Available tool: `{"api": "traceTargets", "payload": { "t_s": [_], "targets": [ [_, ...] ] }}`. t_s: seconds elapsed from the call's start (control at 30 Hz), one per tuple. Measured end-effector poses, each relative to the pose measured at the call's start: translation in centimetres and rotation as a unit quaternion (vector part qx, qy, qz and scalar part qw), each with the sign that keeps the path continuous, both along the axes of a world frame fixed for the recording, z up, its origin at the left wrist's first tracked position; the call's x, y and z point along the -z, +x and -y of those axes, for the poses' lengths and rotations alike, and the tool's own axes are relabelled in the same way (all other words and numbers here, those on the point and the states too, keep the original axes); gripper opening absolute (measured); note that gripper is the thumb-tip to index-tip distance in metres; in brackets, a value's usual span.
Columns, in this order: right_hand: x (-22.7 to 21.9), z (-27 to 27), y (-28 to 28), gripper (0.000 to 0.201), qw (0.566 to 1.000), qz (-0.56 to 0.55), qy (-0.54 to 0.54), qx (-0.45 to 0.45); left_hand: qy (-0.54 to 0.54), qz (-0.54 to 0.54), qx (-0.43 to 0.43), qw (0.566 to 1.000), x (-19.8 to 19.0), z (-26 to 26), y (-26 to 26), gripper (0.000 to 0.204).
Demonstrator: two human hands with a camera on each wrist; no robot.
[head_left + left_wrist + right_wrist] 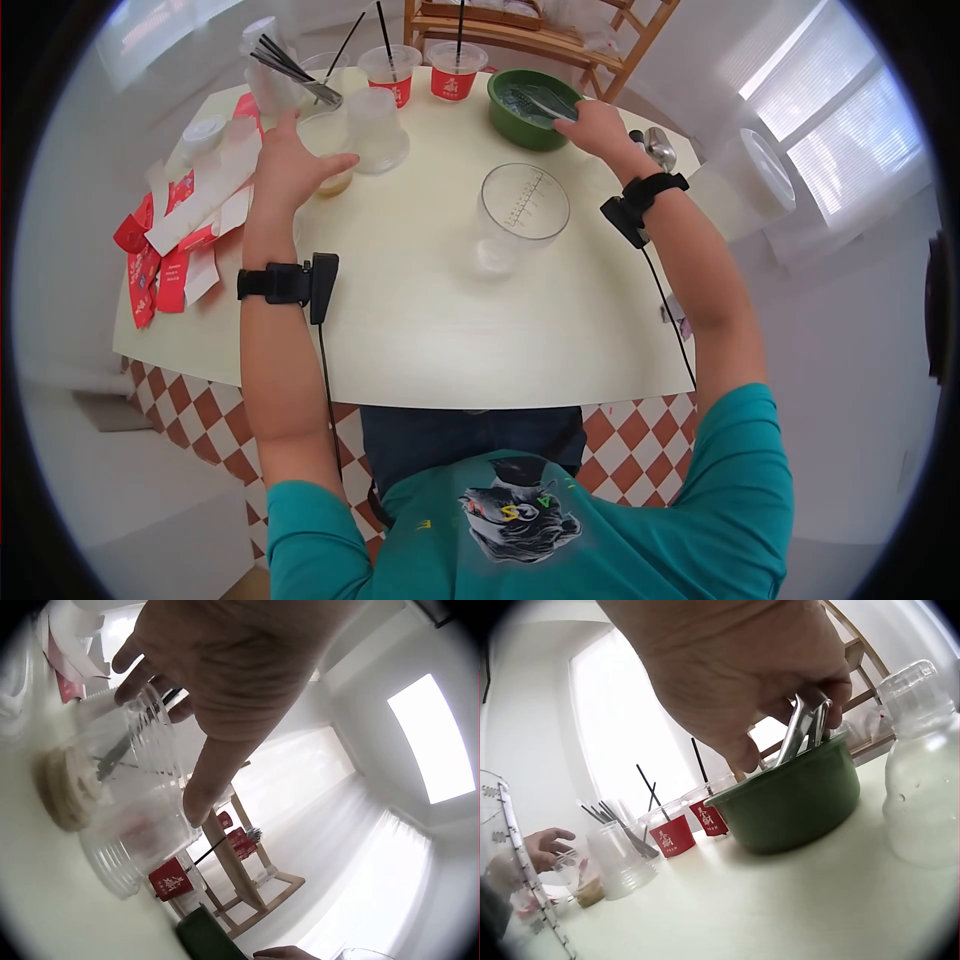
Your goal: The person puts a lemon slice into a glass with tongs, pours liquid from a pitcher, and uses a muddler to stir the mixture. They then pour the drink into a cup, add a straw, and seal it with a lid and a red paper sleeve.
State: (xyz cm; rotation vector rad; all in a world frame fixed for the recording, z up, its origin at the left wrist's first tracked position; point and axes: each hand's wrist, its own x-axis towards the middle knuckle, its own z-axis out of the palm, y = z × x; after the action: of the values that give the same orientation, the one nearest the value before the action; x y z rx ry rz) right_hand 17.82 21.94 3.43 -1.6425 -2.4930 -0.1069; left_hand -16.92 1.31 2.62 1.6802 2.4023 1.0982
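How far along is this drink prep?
Looks done: two red-sleeved cups have straws. In hand: right hand grips metal tongs at the green bowl; left hand, open, is by a clear cup with tan contents. Likely left: that part-filled cup, which shows no straw.

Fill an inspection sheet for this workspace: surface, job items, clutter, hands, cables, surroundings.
Surface: pale table, no obvious spill.
Job items: green bowl with metal tongs in it; clear cup with brownish contents; measuring jug upright.
Clutter: torn red-and-white packaging at left; red-labelled cups with black straws at the back.
Hands: right hand grips tongs; left hand open at the clear cup, contact unclear.
Cables: two black cables, one from each wrist camera, running off the table.
Surroundings: wooden rack behind; checked floor.
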Motion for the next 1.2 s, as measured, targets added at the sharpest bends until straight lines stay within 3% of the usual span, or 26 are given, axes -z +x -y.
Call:
{"api": "traceTargets", "payload": {
  "t_s": [0.27, 0.5, 0.57, 0.63, 0.73, 0.87, 0.93, 1.07, 1.13, 1.17, 1.2],
  "targets": [
    [-0.1, -1.6, -0.6, 0.047, 0.999, 0.014, -0.034, 0.034, 0.024, 0.023, -0.01, 0.999, 1.0, -0.3, 0.2, 0.094],
    [-0.6, -0.2, 0.0, 0.037, 0.998, 0.03, 0.018, 0.056, 0.066, 0.02, 0.023, 0.997, 0.0, 0.6, 0.9, 0.091],
    [-1.3, 1.1, 0.3, 0.037, 0.997, 0.028, 0.028, 0.071, 0.127, 0.029, 0.075, 0.989, -0.6, 1.0, 1.7, 0.093],
    [-1.8, 2.1, 1.0, 0.034, 0.996, 0.0, 0.077, 0.05, 0.134, 0.043, 0.108, 0.984, -1.5, 1.7, 2.8, 0.093],
    [-2.6, 3.3, 2.2, 0.027, 0.996, -0.043, 0.067, 0.028, 0.146, 0.066, 0.176, 0.971, -2.4, 2.3, 4.0, 0.095],
    [-2.0, 3.5, 4.1, 0.026, 0.991, -0.029, 0.128, 0.003, 0.14, 0.087, 0.246, 0.955, -2.5, 2.5, 5.1, 0.095],
    [-3.0, 4.6, 4.5, 0.027, 0.975, -0.082, 0.197, -0.058, 0.131, 0.098, 0.261, 0.951, -2.3, 2.4, 5.5, 0.095],
    [-6.7, 8.5, 3.7, 0.028, 0.955, -0.176, 0.198, -0.132, 0.117, 0.115, 0.292, 0.942, -2.1, 2.3, 6.0, 0.095],
    [-8.5, 10.9, 2.4, 0.027, 0.917, -0.205, 0.204, -0.274, 0.112, 0.107, 0.299, 0.941, -2.0, 2.3, 6.2, 0.095],
    [-9.3, 12.2, 1.6, 0.027, 0.918, -0.206, 0.204, -0.271, 0.112, 0.099, 0.305, 0.941, -2.0, 2.3, 6.3, 0.095],
    [-10.0, 13.5, 0.6, 0.03, 0.906, -0.181, 0.198, -0.328, 0.111, 0.098, 0.307, 0.94, -2.0, 2.2, 6.4, 0.095]
  ]
}}
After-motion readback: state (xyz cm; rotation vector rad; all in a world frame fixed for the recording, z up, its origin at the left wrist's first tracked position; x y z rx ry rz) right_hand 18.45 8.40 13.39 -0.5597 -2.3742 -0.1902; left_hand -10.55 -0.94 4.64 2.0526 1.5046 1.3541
